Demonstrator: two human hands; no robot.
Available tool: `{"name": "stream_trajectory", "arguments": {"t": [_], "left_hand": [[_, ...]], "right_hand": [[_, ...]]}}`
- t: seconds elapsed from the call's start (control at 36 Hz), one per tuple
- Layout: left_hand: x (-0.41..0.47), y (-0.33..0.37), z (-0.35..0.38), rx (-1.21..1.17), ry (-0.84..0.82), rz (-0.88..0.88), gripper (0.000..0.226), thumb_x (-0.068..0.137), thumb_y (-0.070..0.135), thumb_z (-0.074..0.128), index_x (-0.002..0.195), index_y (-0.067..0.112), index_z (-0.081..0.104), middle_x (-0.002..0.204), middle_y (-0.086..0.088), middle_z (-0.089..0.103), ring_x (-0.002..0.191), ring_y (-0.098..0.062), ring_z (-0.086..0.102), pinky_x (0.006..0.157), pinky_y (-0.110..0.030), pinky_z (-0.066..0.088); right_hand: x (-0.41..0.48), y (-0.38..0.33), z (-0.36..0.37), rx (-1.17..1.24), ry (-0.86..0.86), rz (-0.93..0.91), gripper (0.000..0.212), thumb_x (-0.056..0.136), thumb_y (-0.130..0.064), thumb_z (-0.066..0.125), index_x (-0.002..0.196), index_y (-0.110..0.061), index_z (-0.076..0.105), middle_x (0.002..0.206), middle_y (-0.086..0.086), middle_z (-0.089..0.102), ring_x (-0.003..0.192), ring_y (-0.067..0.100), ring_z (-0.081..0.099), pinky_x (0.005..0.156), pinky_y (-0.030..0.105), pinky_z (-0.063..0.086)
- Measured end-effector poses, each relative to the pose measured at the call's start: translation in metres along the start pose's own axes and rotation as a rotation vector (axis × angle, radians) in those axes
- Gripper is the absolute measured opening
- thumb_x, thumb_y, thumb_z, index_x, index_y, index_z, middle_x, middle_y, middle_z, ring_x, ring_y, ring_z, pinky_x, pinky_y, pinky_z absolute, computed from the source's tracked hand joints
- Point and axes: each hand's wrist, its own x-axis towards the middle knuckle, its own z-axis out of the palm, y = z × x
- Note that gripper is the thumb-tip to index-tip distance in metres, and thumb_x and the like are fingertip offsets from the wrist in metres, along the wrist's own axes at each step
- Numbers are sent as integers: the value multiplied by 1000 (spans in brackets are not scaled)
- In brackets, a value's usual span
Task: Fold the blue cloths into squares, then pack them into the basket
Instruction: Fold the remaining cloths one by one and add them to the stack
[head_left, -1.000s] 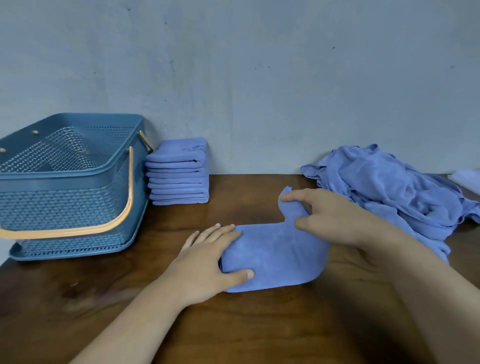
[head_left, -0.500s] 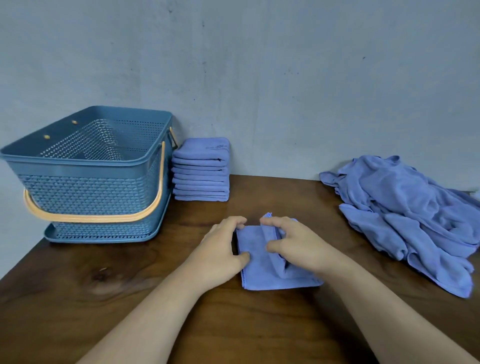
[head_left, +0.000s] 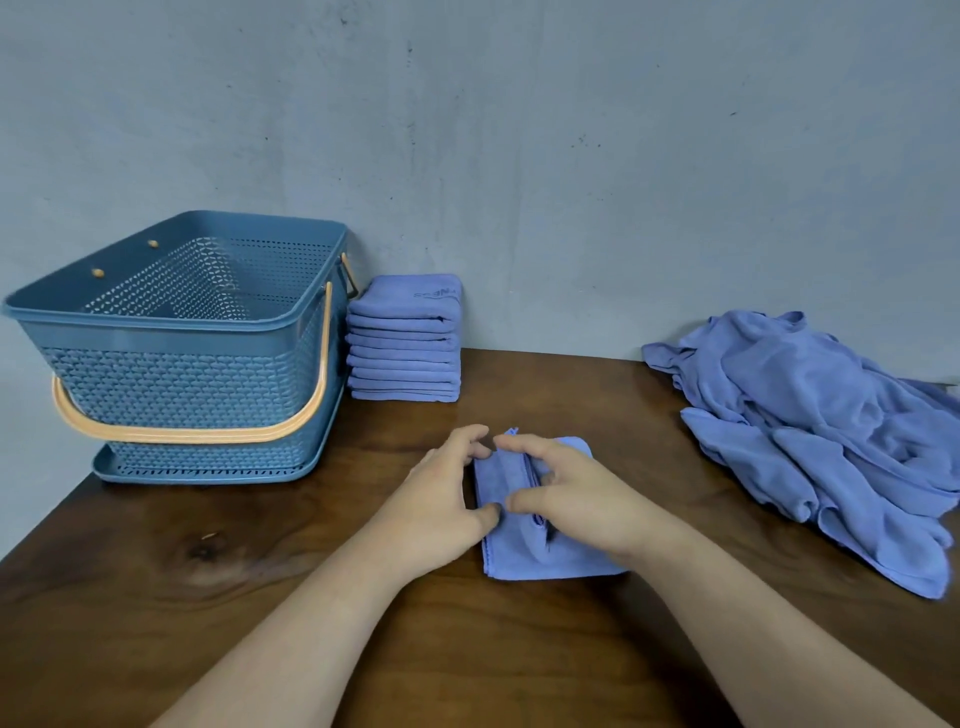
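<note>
Your cloth lies folded small on the tabletop, at its middle and right under your hands. Your left hand grips its left edge, the thumb on top and the fingers curled at the far corner. Your right hand covers its right half, fingers and thumb curled and pinching a raised fold that runs down the middle. One far corner of the cloth sticks up between your two index fingers.

The basket stands at the far left, close to the tabletop's left edge, with its orange handle folded down along the near wall. Through its open top you see only its own perforated walls. Just beside it on the right, against the wall, sits a neat stack of folded cloths. The unfolded pile sprawls at the far right, well apart from your hands.

Bare wood lies between your cloth and the stack, between it and the pile, and across the near side around your forearms.
</note>
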Motion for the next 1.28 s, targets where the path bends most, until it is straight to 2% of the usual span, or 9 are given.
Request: {"name": "stream_trajectory", "arguments": {"t": [0.14,0.28,0.44,0.53,0.75,0.89,1.08,1.17,1.28], "left_hand": [[-3,7,-2,-2,9,-6,95,88,26,76,162,45,20,140,29,46,139,3,41,116,-26,38],[-4,7,-6,8,-13,27,88,91,23,74,158,53,25,131,46,41,137,9,39,115,-21,34],[-2,7,-8,-20,4,48,87,92,21,76,153,61,28,135,42,45,133,13,43,103,-10,34],[-1,6,-10,-34,15,41,80,96,21,73,153,60,31,137,43,46,132,20,41,99,-2,32],[2,2,-2,-119,240,-7,45,106,10,52,135,45,56,138,27,55,131,12,48,117,-25,39],[-11,22,0,150,156,405,27,108,30,57,133,37,63,140,28,55,142,0,44,119,-24,31],[-9,17,-1,489,-201,95,67,101,77,20,164,55,8,166,41,-7,149,19,-18,131,-41,-9],[-6,15,-3,499,-201,-8,70,99,78,15,163,57,-4,169,34,-14,152,13,-21,131,-43,-11],[-7,13,-1,385,-95,-3,68,103,71,30,164,52,10,170,32,1,155,11,-8,132,-40,-3]], "right_hand": [[-8,-3,-24,376,86,-109,45,103,-12,65,139,-39,64,134,-7,67,95,21,74,80,35,61],[-1,44,-46,-219,408,-304,48,94,8,54,107,-34,73,110,-16,71,102,9,70,93,42,58],[7,68,-37,-416,271,-347,22,103,-30,64,122,-37,71,128,-30,60,126,1,54,107,24,44],[6,66,-36,-471,223,-328,35,101,-47,63,136,-41,64,139,-33,52,135,-4,45,112,19,37],[-8,59,-28,-610,42,-202,87,87,-87,51,162,-53,24,169,-32,10,156,-7,3,129,29,15],[-7,52,-30,-703,-20,-145,106,73,-105,38,162,-59,3,172,-28,-6,159,1,-10,131,38,10],[-9,52,-31,-698,-47,-113,107,73,-104,37,161,-60,-4,170,-30,-17,158,2,-17,131,37,2],[-8,54,-30,-691,-34,-119,105,73,-104,37,160,-61,-4,170,-30,-18,158,2,-17,131,38,2],[-12,57,-29,-529,38,-139,93,83,-95,45,162,-56,14,170,-32,-6,158,-2,-5,130,34,8]]}}
